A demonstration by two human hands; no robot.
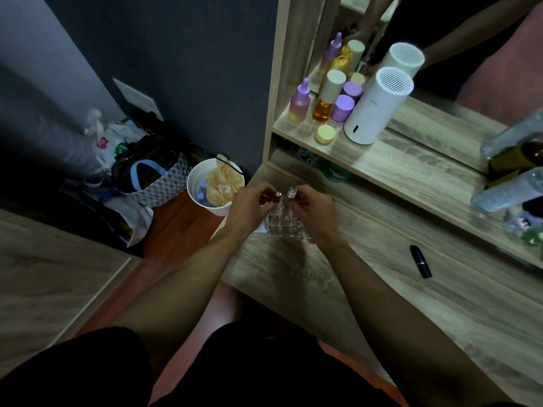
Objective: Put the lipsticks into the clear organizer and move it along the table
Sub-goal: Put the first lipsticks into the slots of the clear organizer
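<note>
The clear organizer [286, 224], a grid of small square cells, stands near the left end of the wooden table [367, 289]. My left hand [249, 208] is shut on a red lipstick [273, 196] held just above the organizer's far left cells. Over the far middle cells, my right hand [316, 214] grips a clear silvery lipstick [291, 193]. A black lipstick [420, 261] lies alone on the table to the right, well apart from both hands.
A shelf above the table holds purple and amber bottles [323, 98], a yellow jar [324, 134] and a white cylinder [377, 107] before a mirror. Clear bottles [508, 186] lie at the right. A white bin [216, 186] and a bag [155, 180] stand on the floor left.
</note>
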